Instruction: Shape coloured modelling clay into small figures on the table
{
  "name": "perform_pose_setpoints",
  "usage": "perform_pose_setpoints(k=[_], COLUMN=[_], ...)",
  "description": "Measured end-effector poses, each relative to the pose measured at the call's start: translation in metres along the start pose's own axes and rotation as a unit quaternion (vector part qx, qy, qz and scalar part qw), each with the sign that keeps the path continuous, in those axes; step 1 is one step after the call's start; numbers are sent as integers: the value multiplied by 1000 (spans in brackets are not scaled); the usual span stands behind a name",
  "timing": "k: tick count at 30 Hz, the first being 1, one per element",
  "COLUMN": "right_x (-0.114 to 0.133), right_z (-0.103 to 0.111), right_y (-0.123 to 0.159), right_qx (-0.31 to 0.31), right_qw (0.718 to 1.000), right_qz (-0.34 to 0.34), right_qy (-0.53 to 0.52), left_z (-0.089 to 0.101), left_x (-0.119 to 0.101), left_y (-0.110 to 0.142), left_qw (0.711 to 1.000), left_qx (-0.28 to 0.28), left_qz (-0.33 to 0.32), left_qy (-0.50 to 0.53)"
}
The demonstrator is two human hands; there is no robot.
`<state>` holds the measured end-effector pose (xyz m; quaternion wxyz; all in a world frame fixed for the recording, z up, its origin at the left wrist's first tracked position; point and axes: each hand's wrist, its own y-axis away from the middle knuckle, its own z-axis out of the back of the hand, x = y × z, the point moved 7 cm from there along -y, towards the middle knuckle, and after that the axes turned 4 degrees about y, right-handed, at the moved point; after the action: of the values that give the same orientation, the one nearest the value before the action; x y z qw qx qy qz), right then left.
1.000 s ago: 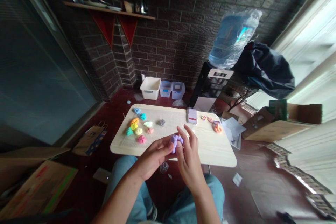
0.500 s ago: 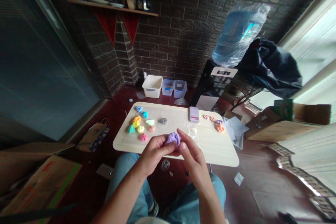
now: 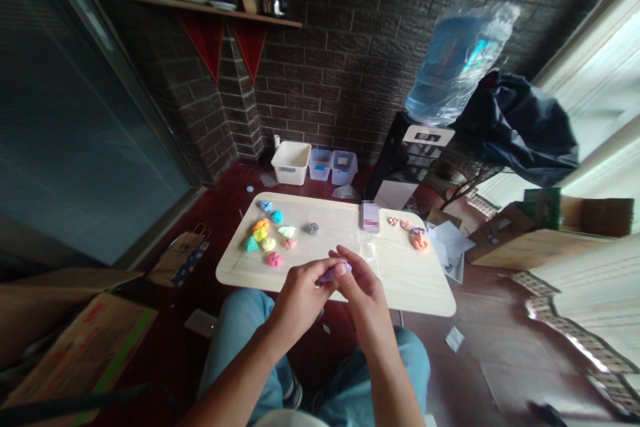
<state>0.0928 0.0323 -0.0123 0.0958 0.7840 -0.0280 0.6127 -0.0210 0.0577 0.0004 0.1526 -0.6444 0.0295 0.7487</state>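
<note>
A lump of purple modelling clay (image 3: 330, 274) is pinched between my two hands, above the front edge of the low table. My left hand (image 3: 306, 288) closes on its left side. My right hand (image 3: 361, 282) grips the right side, its thumb pressed on top; the fingers cover most of the clay. Beyond my hands lie several clay lumps, among them pink (image 3: 274, 259), pale yellow (image 3: 269, 245), green (image 3: 251, 244), white (image 3: 287, 231) and grey (image 3: 312, 229). On the right sits a shaped orange clay piece (image 3: 419, 241).
The wooden table (image 3: 415, 287) stands before my knees, with a phone (image 3: 371, 217) at its back edge. Behind it are a white bin (image 3: 291, 164), clear plastic boxes (image 3: 343, 168) and a water dispenser (image 3: 415, 153). Cardboard boxes (image 3: 540, 240) flank the right side.
My hands have come together round the purple clay, and my right thumb now presses on it. Less of the clay shows, and it looks flatter.
</note>
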Motion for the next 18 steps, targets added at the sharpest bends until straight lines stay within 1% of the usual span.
perform_pose_setpoints(k=[3, 6, 8, 11, 15, 18], right_x=[-6, -8, -6, -3, -4, -2], right_z=[3, 5, 5, 5, 5, 5], right_y=[0, 0, 0, 1, 1, 1], right_qx=[8, 34, 47, 60, 60, 60], right_qw=[998, 994, 992, 988, 986, 988], right_qz=[-38, -66, -69, -70, -74, -61], right_qy=[-50, -81, -96, -121, -134, -125], left_z=[-2, -6, -7, -7, -6, -7], left_x=[6, 9, 6, 0, -2, -4], left_y=[0, 3, 5, 6, 8, 8], left_qw=[996, 976, 962, 957, 962, 962], left_qx=[20, 66, 92, 102, 85, 75], left_qz=[39, 93, 112, 110, 99, 91], left_qy=[84, 183, 230, 248, 240, 245])
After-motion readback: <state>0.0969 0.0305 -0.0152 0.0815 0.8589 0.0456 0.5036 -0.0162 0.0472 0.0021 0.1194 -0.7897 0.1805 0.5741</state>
